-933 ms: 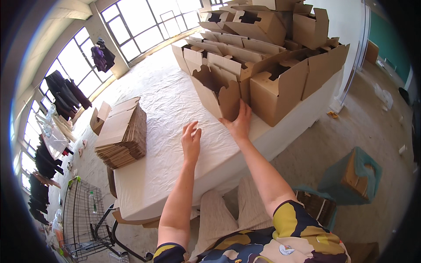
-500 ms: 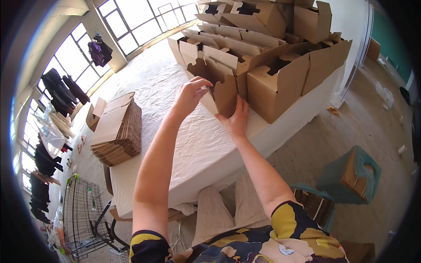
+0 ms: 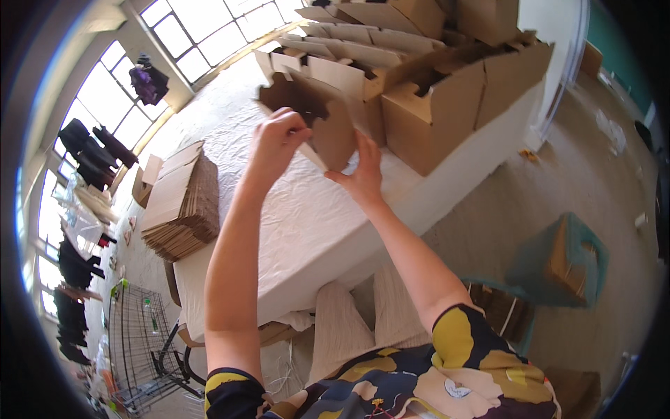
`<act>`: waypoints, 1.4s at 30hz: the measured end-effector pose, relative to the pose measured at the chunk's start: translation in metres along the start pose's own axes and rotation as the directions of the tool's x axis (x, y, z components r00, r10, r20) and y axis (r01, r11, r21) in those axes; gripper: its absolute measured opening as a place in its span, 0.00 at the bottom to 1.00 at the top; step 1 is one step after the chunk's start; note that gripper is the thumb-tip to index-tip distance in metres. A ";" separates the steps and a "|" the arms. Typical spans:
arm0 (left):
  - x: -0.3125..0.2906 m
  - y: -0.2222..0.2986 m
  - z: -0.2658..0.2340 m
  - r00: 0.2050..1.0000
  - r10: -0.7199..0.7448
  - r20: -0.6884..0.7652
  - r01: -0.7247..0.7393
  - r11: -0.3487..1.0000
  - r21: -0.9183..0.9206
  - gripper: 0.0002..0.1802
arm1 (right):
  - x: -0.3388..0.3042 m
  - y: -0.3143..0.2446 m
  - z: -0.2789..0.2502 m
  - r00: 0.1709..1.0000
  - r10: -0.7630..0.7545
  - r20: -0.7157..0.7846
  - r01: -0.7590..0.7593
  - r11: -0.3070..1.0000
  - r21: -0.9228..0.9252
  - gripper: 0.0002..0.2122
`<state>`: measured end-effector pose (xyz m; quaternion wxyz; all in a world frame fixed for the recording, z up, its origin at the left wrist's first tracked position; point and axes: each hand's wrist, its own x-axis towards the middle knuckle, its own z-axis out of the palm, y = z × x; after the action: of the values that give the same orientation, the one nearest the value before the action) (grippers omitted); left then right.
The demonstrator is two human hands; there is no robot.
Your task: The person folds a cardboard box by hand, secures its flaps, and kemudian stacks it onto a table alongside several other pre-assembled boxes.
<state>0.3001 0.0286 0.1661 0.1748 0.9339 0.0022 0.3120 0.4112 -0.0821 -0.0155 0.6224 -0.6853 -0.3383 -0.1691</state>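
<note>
An open-topped brown cardboard box (image 3: 333, 136) is between my hands, over the white-covered table (image 3: 307, 230). My left hand (image 3: 278, 143) is closed in a pinch at the box's upper near-left edge. Low on the box, my right hand (image 3: 363, 171) grips it at the right, thumb and fingers apart around its corner. The box leans left, its cut-out upper edges standing up and its dark inside partly showing. The underside of the box is hidden.
Rows of set-up brown boxes (image 3: 419, 129) stand close behind and to the right. A stack of flat cardboard (image 3: 181, 199) lies on the table's left. On the floor are a wire cart (image 3: 132, 335) at left and a teal-wrapped bundle (image 3: 565, 262) at right.
Both hands have moved left with the box, drawing it away from the row and tilting it. The view has also shifted slightly.
</note>
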 end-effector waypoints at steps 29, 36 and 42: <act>-0.158 0.063 0.000 0.932 0.092 -0.350 0.026 0.948 0.318 0.19 | -0.075 0.026 -0.141 0.939 -0.151 0.310 0.182 0.980 -0.076 0.37; -0.198 0.065 0.030 0.972 0.002 -0.234 0.063 0.961 0.271 0.13 | -0.103 0.113 -0.365 0.819 0.393 0.418 -0.038 0.764 -0.644 0.27; -0.209 0.074 0.058 0.988 -0.025 -0.153 0.051 0.984 0.168 0.10 | -0.207 0.123 -0.488 0.383 0.872 0.306 -0.235 0.412 -0.880 0.27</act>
<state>0.1579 -0.0832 0.0253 0.0992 0.9191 0.0602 0.3766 0.4390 -0.6062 -0.1593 0.1156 -0.9424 -0.1784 0.2582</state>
